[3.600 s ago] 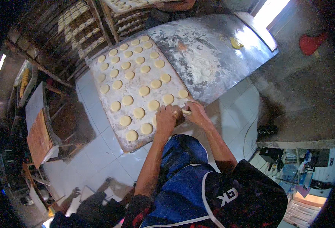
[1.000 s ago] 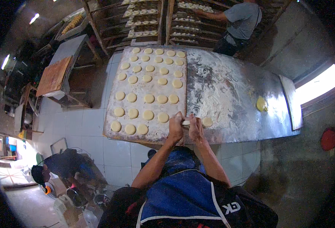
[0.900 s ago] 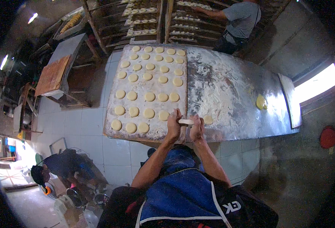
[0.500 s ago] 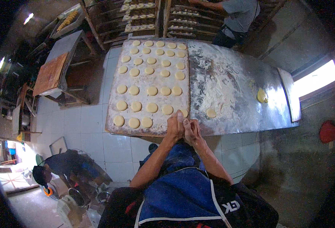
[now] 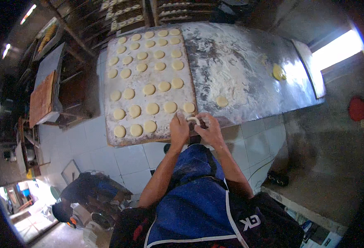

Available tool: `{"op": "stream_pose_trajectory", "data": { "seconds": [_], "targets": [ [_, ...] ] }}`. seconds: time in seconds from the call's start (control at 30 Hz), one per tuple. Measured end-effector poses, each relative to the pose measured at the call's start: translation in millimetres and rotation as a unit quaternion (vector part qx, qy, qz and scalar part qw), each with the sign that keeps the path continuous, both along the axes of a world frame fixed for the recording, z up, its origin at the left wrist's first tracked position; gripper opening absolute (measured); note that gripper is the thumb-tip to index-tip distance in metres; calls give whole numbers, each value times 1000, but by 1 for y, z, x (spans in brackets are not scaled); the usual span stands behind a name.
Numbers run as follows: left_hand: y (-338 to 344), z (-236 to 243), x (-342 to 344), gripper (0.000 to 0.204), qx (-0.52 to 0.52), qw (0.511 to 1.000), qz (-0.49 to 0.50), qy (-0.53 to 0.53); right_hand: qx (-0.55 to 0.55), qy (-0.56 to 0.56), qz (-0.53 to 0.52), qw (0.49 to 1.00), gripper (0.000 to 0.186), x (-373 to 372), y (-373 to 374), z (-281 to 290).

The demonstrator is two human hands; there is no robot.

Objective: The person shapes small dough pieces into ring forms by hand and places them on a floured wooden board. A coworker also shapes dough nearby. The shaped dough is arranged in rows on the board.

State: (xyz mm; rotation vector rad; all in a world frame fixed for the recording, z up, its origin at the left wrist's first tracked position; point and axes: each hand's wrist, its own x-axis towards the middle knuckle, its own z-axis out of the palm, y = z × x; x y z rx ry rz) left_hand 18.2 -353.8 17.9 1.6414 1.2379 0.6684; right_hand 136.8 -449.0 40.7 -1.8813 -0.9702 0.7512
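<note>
A person's bare left hand [image 5: 179,129] and right hand [image 5: 209,129] work a short, curved strip of pale dough [image 5: 193,119] at the lower right corner of a large, brown-edged, flour-dusted board [image 5: 163,133], near the centre of the frame. The right hand's grip pinches one end of the strip; the other end meets the left hand's fingertips, though whether that grip is closed on it cannot be told. Half a second earlier the two hands were bunched together with the strip hidden; now they stand slightly apart and the dough shows as an arch. The view has also turned, carrying the board toward the left of the frame and bringing into full sight a disc by the corner that the left hand had partly covered.

Smooth, rounded, pale yellow dough discs [image 5: 149,89] lie in loose rows across the board, just apart from one another. To their right, a shiny grey metal tabletop [image 5: 258,99] is streaked with powdery white flour [image 5: 227,78], with one lone dough disc [image 5: 222,101] on it. The person wears a blue apron with white piping [image 5: 190,206]; large white lettering [image 5: 252,222] marks a black garment [image 5: 279,223] at lower right.
</note>
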Motion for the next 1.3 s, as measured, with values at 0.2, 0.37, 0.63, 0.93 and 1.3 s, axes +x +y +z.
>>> {"op": "stream_pose_trajectory", "data": {
  "seconds": [0.2,0.37,0.63,0.93,1.3],
  "targets": [
    [16,-16,-18,15,152,984,-28,88,-148,-74,-31,986,63,8,-19,0],
    [9,-20,-10,19,193,966,-103,139,27,-223,103,969,41,39,41,-24],
    [32,-13,-1,25,256,950,-8,176,-78,-300,267,913,30,49,109,-35],
    [77,18,25,32,211,934,-128,260,-31,-127,3,991,30,165,12,6],
    [10,24,212,32,128,974,-176,-59,-84,-171,-54,980,24,261,-18,-35]
  ]
}}
